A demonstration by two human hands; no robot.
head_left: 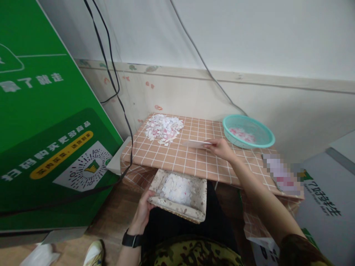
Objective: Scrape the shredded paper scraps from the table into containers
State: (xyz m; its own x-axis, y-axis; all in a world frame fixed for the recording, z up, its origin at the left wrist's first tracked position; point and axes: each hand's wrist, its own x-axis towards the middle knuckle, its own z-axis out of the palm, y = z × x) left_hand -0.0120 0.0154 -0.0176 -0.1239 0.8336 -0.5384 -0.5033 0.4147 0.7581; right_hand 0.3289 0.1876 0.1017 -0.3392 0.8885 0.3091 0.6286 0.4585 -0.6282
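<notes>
My left hand [144, 207] grips the left rim of a worn, off-white rectangular tray [199, 201], which sits just below the table's front edge. White paper scraps [177, 189] lie in the tray. Over the table, my right hand [220, 148] is closed on a thin, flat white card [194, 144], seen almost edge-on. To the left of the card is a heap of white and pinkish paper scraps [163, 127]. Farther right, beyond my right hand, stands a turquoise plastic basket [264, 139] with pink and white scraps inside.
A brown checked cloth [172, 159] covers the table against the wall. A large green sign panel [41, 111] stands on the left, with black cables [111, 74] hanging beside it. A blurred-out flat item [281, 173] lies at the table's right end, near a grey box [327, 184].
</notes>
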